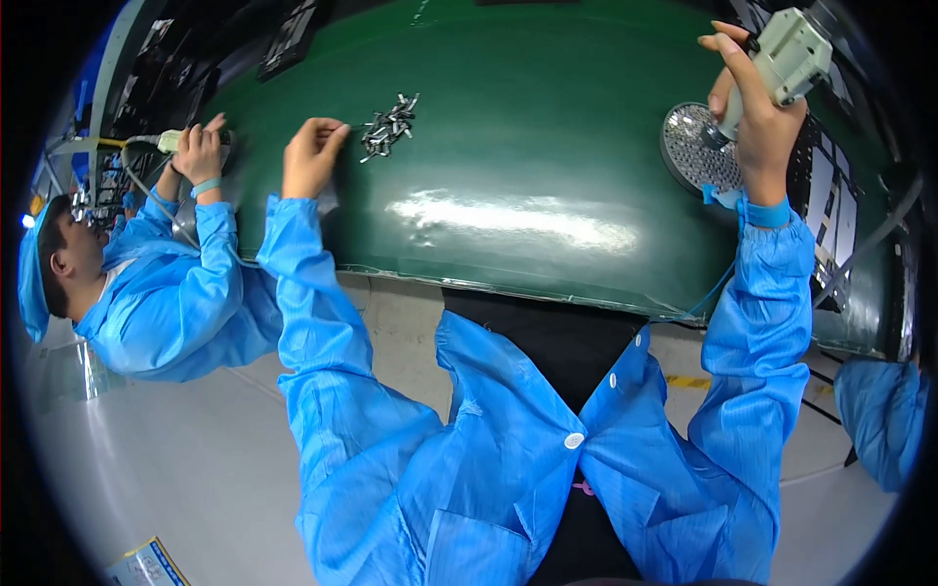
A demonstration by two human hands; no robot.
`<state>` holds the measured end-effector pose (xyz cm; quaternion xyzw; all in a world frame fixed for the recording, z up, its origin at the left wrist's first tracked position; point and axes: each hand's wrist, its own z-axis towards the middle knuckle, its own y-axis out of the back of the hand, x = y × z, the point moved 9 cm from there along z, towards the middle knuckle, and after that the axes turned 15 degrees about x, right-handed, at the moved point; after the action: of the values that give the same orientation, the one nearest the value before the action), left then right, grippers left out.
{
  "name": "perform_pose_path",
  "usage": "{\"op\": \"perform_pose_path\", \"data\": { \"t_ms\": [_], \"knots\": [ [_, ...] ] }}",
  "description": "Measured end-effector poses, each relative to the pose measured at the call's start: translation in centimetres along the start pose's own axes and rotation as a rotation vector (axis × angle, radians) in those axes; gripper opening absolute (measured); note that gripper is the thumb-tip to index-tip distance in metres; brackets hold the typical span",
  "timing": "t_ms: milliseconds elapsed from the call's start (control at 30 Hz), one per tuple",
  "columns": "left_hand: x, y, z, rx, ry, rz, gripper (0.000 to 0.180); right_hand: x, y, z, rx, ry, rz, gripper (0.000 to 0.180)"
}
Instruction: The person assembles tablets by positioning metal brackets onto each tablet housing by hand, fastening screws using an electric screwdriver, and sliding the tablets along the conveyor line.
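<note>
My right hand (767,132) is wrapped round a pale grey-green electric screwdriver (793,59), its dark nose pointing down and left. That nose is over a round dish (667,154) with a pitted surface and small shiny pieces on it, partly hidden by my hand. On the left, my left hand (315,156) is closed in a pinch beside a loose pile of small black and silver screw-like pieces (389,129). Something thin and dark shows at its fingertips, too small to make out. Pile and dish both rest on the green tabletop (547,127).
A co-worker (186,303) in blue sits at the left, hands near a pale tool (172,143) with a cable. Black panels with white pieces (835,195) lie right of my hand, near a grey cable (884,230). A blue strap cord runs from my right wrist.
</note>
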<state>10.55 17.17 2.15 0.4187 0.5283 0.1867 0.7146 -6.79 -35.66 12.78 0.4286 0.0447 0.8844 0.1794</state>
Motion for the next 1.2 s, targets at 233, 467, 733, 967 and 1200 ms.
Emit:
{"op": "perform_pose_path", "data": {
  "t_ms": [233, 467, 733, 967, 1200],
  "knots": [
    [-8.1, 0.3, -1.9, 0.008, -0.066, -0.181, 0.026, 0.1, 0.0, -1.1, -0.173, -0.209, 0.223, 0.021],
    [-2.3, -1.4, -2.6, -0.033, 0.122, 0.215, 0.02, -0.3, 0.9, -1.2, -0.184, -0.255, 0.211, 0.012],
    [-23.4, -9.8, 1.0, -0.199, -0.523, 0.096, 0.014, -1.8, 3.1, -1.8, -0.157, -0.233, 0.307, 0.014],
    [-30.9, -19.4, 3.9, -0.018, -0.797, 0.111, 0.008, -2.8, -0.6, -1.7, -0.029, -0.203, 0.328, 0.014],
    [-29.5, -19.2, 3.9, 0.005, -0.748, -0.035, 0.01, -2.5, -1.7, -1.3, 0.033, -0.115, 0.277, 0.016]
  ]
}}
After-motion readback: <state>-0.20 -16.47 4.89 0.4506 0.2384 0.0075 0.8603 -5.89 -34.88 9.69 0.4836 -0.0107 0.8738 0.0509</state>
